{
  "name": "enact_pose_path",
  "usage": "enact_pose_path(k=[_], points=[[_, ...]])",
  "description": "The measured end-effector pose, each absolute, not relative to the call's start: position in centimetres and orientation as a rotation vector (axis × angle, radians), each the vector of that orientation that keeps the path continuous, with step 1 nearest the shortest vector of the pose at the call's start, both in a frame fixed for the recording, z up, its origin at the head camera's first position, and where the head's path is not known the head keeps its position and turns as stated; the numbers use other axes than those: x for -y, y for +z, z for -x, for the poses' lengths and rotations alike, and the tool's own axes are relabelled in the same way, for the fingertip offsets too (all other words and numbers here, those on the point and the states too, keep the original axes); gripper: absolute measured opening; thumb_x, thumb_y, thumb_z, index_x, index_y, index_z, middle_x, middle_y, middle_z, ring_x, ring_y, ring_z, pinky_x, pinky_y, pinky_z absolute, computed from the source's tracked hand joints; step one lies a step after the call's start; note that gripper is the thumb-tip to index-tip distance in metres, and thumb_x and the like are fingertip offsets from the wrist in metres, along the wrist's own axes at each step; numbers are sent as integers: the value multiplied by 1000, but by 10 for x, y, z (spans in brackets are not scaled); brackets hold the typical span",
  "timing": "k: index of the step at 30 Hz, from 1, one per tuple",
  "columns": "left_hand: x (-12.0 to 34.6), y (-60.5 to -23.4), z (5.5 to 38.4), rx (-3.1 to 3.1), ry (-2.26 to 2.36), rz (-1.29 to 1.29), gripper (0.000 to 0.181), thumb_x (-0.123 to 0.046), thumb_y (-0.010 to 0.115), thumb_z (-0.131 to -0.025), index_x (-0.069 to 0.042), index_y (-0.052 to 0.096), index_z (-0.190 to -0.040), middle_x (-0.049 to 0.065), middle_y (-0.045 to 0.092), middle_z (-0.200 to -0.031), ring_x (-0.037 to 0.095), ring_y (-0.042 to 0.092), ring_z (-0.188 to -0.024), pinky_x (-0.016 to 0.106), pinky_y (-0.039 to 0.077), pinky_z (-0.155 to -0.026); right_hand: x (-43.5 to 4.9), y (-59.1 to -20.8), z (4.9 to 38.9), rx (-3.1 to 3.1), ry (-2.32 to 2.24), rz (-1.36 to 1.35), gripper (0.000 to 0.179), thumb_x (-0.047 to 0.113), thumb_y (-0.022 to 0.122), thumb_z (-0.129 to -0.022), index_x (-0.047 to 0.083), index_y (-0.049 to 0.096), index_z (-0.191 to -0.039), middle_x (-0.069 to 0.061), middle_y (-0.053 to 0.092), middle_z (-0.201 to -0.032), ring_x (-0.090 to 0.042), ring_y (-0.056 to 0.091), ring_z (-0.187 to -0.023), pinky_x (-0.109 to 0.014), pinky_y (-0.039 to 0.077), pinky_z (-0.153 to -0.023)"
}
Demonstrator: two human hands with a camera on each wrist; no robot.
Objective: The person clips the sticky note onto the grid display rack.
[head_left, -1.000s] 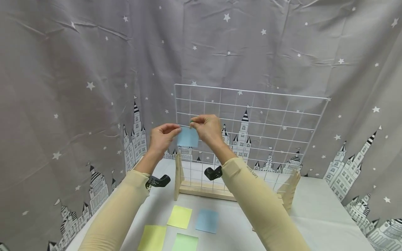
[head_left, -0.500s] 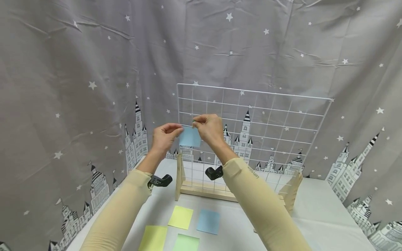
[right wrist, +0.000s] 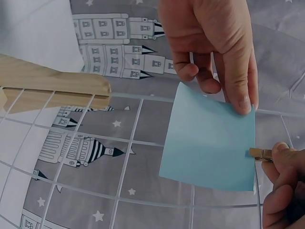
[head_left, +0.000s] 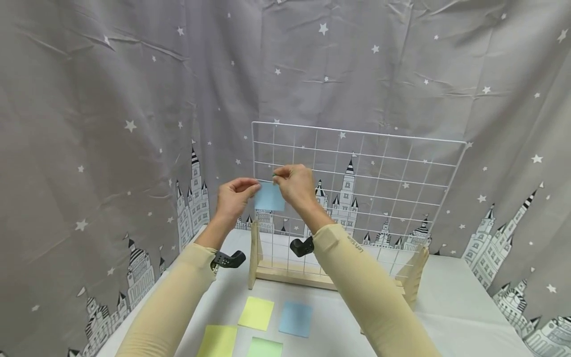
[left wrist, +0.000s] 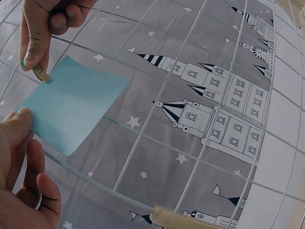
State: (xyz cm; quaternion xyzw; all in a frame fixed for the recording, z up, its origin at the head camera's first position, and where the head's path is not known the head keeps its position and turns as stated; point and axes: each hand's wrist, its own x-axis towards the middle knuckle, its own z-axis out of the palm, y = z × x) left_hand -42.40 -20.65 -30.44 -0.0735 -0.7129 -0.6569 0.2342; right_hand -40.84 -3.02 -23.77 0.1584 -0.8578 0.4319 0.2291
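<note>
A blue sticky note (head_left: 269, 197) lies against the upper left part of a white wire grid panel (head_left: 370, 171). My left hand (head_left: 233, 198) pinches the note's upper left corner between thumb and fingers. At the note's top edge, my right hand (head_left: 296, 186) pinches a small wooden clothespin (right wrist: 261, 153). The clothespin's tip overlaps the edge of the paper in both wrist views, and a bit of green (left wrist: 23, 63) shows at its finger end. The other fingers of both hands curl loosely beside the paper.
A wooden stand (head_left: 294, 277) holds the grid upright on a white table (head_left: 446, 292). In front lie two yellow notes, the nearer one (head_left: 218, 341) at the frame's edge, a blue note (head_left: 296, 319) and a green note (head_left: 265, 347). A grey curtain (head_left: 357, 59) hangs behind.
Both hands keep their places at the note, and the clothespin stays at its top edge. The head view shifts slightly; little else differs.
</note>
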Motion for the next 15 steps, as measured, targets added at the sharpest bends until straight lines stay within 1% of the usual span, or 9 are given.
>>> enact_pose_path(k=[4, 7, 15], points=[[205, -305, 426, 1933, -1813, 212, 27, -20, 82, -90, -3, 76, -110, -9, 78, -87, 5, 65, -75, 18, 53, -69, 31, -240, 409, 2368, 1194, -437, 14, 13, 78, -91, 14, 81, -105, -2, 81, -97, -15, 75, -85, -21, 56, -64], [204, -305, 426, 1927, -1811, 213, 26, -20, 82, -90, -3, 77, -109, -5, 79, -90, 5, 65, -75, 18, 53, -69, 32, -241, 409, 2378, 1179, -441, 15, 13, 77, -92, 13, 81, -107, -2, 81, -98, -16, 75, -86, -22, 57, -66], [204, -305, 427, 1915, -1821, 198, 19, -18, 82, -90, -7, 78, -105, -15, 76, -83, 6, 66, -75, 17, 52, -67, 34, -241, 411, 2380, 1086, -427, 17, 17, 78, -92, 15, 81, -108, 0, 81, -102, -15, 75, -90, -27, 58, -76]])
